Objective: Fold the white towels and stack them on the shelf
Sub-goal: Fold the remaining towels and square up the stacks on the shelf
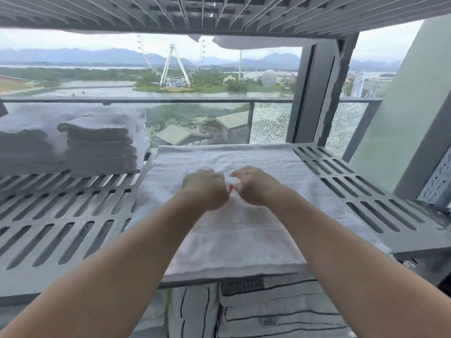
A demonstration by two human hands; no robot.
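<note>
Now in hand: we see the left hand point(205, 189) and the right hand point(253, 186) close together over the middle of the white terry towel point(231, 235). Both have their fingers curled in and seem to pinch a small ridge of cloth, though the fingertips are partly hidden.
Towel: spread flat on the grey slotted plastic shelf point(73, 279), with its near edge along the shelf's front lip.
Step, as we judge it: the start of a fold, taken from the towel's middle line.
Risk one: with the hands so near each other the towel's ends go unsupported, so a lift could bunch the cloth instead of creasing it.
Risk two: a pull toward us could drag the towel's near edge over the lip and let it slide off.
Risk three: the stack of folded white towels point(97, 145) stands just left of the towel's far corner, and a wide sweep that way could nudge it askew.
Surface: long open slots run on both sides of the towel. We think terry loops could catch on their edges.
Room, above the towel: the ribbed underside of an upper shelf point(219, 13).
Room, beyond the towel: a window, a cracked glass balcony panel point(271, 125) and a white Ferris wheel point(173, 62) across water.
Room, below the towel: white cloths with thin black stripes point(280, 313).
</note>
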